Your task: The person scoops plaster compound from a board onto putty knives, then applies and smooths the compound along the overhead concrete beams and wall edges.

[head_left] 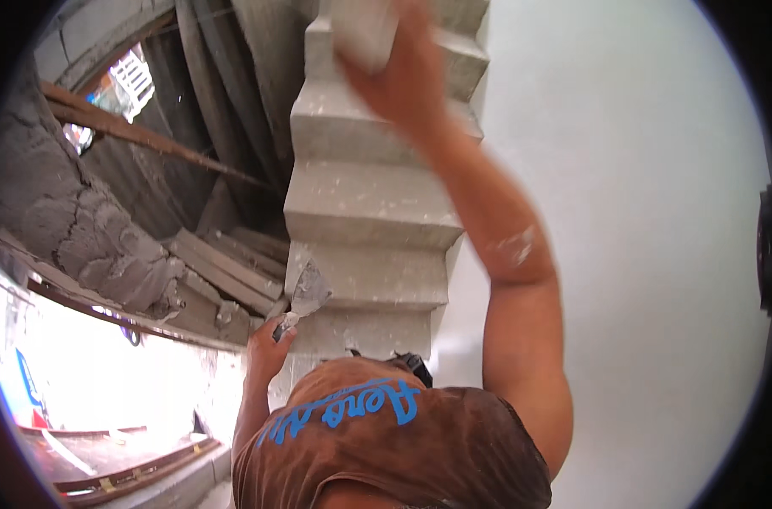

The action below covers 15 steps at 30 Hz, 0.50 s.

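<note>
- The left hand [269, 343], at the lower left of centre, has its fingers curled round the handle of a scraper [310, 287].
- The scraper's flared blade points up the frame over the lower steps and bears grey smears; whether it touches a step I cannot tell.
- The right hand [413, 72], at the top centre, is blurred. Its thumb lies along the lower left of a pale block [364, 32] and its fingers wrap the right side, gripping it between them; how tightly they press, I cannot tell.
- The block is cut off by the top edge, and its exact kind is too blurred to tell.
- The right forearm [479, 191] slants down to a bent elbow right of centre, with a whitish smear near it.
- A brown shirt [454, 458] with blue lettering fills the bottom centre.
- Concrete stairs [364, 276], speckled with pale spots, climb from the middle of the frame to the top.
- A smooth pale wall [640, 254] takes up the right side.
- At the upper left, a dark hollow beside the stairs contains stacked boards [224, 267] and a slanting brown beam [140, 131].
- Rough grey cement [89, 237] edges that hollow at the left.
</note>
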Available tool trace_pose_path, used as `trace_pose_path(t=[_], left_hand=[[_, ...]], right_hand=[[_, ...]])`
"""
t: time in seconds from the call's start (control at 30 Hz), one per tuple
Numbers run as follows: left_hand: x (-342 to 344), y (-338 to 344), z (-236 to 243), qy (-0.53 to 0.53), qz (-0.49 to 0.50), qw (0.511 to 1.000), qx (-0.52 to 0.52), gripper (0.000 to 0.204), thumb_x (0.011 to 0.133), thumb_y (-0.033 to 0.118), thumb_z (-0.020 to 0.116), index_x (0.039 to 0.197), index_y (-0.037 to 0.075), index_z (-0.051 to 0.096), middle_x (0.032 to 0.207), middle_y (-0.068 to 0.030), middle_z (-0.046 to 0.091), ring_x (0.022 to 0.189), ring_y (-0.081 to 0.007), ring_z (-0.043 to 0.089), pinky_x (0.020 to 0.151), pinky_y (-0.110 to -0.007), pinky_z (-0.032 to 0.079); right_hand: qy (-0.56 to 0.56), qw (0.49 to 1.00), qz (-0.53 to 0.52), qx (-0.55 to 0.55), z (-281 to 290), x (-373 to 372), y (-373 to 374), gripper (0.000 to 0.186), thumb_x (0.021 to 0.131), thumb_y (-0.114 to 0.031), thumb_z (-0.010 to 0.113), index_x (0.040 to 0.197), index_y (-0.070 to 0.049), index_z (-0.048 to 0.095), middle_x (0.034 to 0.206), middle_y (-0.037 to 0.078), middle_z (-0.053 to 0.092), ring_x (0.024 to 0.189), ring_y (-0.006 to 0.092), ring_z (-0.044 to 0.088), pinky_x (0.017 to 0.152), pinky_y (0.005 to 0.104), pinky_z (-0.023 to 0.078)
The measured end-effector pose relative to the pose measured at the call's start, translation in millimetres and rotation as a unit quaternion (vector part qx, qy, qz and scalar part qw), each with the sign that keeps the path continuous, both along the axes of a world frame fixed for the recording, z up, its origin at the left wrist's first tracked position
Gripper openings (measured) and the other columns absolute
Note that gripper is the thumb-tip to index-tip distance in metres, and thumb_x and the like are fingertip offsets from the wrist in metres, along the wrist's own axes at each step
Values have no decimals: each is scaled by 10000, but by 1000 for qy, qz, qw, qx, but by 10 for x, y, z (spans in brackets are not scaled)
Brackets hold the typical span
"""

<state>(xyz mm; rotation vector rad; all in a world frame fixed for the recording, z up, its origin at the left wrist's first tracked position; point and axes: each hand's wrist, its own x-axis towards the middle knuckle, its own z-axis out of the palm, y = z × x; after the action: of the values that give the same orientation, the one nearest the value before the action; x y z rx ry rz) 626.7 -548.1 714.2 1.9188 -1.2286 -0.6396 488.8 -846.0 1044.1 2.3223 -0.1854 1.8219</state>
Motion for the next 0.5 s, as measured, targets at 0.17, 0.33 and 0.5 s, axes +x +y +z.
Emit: trace_pose_path(t=[0.17,0.33,0.5], left_hand=[[232,338,-506,9,32,988,150,366,838,312,691,1106,63,666,882,-211,685,818,-384,660,725,-446,510],[476,570,-554,-57,15,978,202,395,845,337,673,1144,81,643,946,-236,683,903,-418,651,798,-504,511],[473,375,-821,-63,-19,963,262,486,890,459,597,1210,95,620,1105,-229,659,1039,-411,616,910,-486,486]], right_hand=[[306,854,-61,417,-3696,-456,-22,394,778,-68,673,1150,-28,551,1170,247,540,1105,453,515,938,497,454],[377,649,-335,570,-6070,-2690,963,242,840,-211,636,1018,-48,642,970,187,658,934,393,630,829,491,509],[627,532,-364,438,-6844,-3907,1810,248,874,-288,564,848,-123,748,907,105,725,837,230,708,666,431,537]])
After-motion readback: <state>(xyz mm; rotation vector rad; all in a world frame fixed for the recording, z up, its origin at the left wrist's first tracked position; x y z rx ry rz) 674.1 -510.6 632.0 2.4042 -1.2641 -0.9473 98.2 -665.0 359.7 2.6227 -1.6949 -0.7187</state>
